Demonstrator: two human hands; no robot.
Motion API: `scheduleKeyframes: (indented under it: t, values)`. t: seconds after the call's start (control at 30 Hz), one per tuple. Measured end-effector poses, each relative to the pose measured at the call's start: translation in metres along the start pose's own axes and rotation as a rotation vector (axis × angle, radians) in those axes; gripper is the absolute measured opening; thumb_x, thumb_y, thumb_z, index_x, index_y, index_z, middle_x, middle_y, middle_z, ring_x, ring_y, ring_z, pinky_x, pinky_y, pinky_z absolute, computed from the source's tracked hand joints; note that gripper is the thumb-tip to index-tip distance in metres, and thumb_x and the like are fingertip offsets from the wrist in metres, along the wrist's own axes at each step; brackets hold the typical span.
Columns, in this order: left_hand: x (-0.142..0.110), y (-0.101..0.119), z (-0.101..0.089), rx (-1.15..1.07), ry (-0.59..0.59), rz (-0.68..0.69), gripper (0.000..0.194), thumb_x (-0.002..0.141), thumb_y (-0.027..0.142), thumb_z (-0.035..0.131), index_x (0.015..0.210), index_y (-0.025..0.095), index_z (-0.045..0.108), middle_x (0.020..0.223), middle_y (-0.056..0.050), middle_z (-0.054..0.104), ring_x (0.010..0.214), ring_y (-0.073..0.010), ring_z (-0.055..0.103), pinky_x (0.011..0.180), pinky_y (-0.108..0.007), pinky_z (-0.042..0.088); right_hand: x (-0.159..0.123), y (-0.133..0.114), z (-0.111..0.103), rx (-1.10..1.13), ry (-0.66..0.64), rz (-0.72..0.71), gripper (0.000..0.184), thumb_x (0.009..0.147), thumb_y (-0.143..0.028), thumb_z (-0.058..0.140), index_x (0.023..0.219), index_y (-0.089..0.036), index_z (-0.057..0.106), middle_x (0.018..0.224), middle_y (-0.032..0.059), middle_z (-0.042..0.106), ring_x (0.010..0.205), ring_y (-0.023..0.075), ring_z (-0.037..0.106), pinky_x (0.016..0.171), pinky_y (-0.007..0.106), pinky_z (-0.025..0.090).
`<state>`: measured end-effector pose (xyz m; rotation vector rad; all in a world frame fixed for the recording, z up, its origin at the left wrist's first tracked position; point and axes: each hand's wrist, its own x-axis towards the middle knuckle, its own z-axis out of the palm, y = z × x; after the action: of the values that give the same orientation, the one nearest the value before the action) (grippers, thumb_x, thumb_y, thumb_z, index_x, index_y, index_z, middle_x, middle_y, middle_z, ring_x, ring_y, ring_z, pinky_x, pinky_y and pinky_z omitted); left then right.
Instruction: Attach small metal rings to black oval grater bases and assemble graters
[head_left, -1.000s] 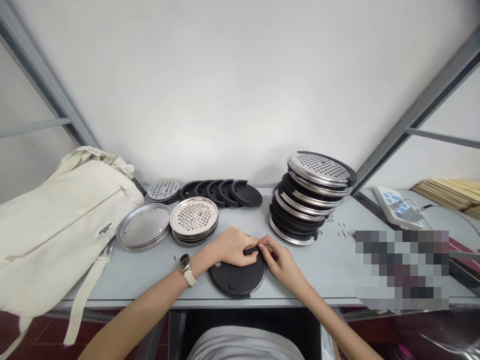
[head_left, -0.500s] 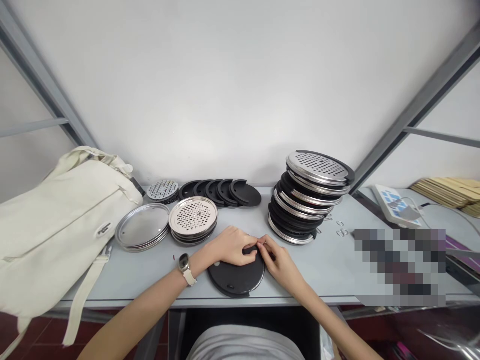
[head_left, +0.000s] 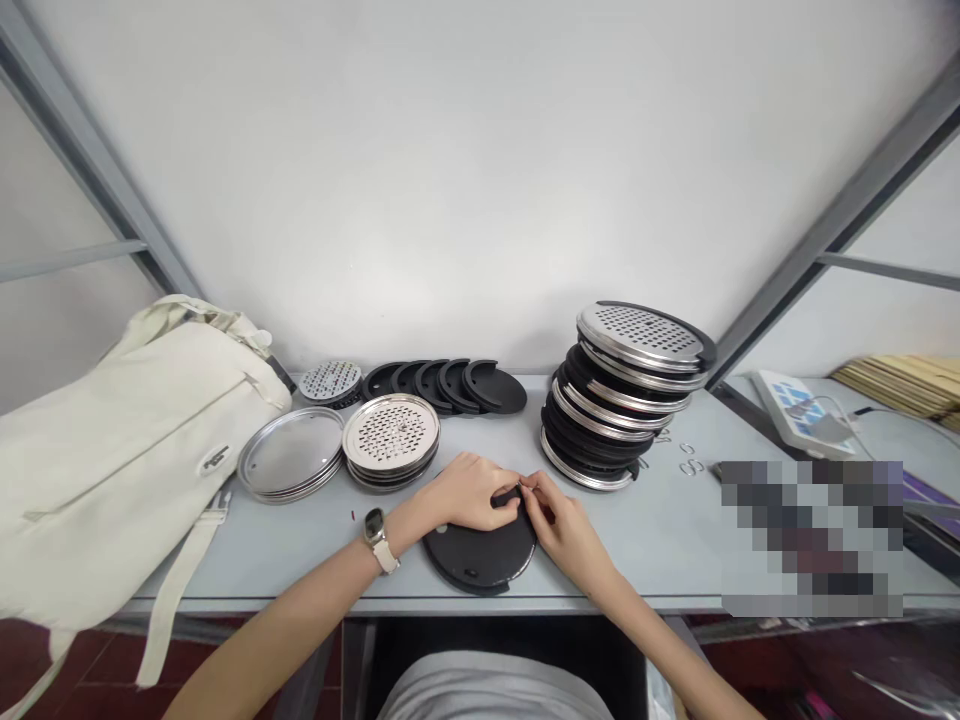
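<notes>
A round black disc [head_left: 480,552] with a raised rim lies near the table's front edge. Curled over its far side, my left hand [head_left: 474,492] grips the edge between thumb and fingers. My right hand [head_left: 561,522] is closed in a pinch at the disc's upper right edge, its fingertips meeting those of the left. Whatever small piece sits between the fingertips is too hidden to name. Behind my left hand stands a stack of perforated metal grater plates [head_left: 393,432]. Plain silvery round trays [head_left: 292,450] are piled to its left.
At the back, several black discs [head_left: 495,388] overlap in a row beside a smaller perforated plate [head_left: 330,380]. A tall leaning stack [head_left: 637,335] of metal and black discs rises at right, near small metal rings [head_left: 688,467]. A cream backpack [head_left: 135,430] occupies the left side.
The view has shifted slightly, so everything appears a little further right. Both hands keep nearly the same hold at the disc's far edge.
</notes>
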<state>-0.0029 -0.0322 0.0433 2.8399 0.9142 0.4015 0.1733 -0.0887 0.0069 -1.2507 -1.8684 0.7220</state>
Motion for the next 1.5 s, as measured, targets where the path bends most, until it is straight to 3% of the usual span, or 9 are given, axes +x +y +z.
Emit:
scheduleKeyframes:
  t: [0.57,1.5]
  values:
    - [-0.0001,0.0015,-0.0003,-0.016,0.005,0.004,0.012,0.080,0.030,0.054,0.075,0.020,0.060,0.062,0.002,0.064,0.053,-0.0131,0.054,0.051,-0.027,0.023,-0.0017,0.0006,0.0040,-0.085,0.038,-0.028,0.010,0.096,-0.025,0.035,0.089,-0.023,0.041,0.067,-0.0005,0.055,0.057,0.0160,0.054,0.052,0.024,0.036]
    - [0.0004,0.0015,0.0013,-0.002,0.017,0.009,0.011,0.079,0.030,0.056,0.072,0.021,0.057,0.062,0.003,0.064,0.054,-0.0132,0.056,0.051,-0.027,0.025,-0.0026,0.0063,0.0064,-0.160,0.050,-0.052,0.010,0.097,-0.024,0.033,0.092,-0.023,0.042,0.075,0.0021,0.061,0.060,0.0163,0.059,0.056,0.024,0.042]
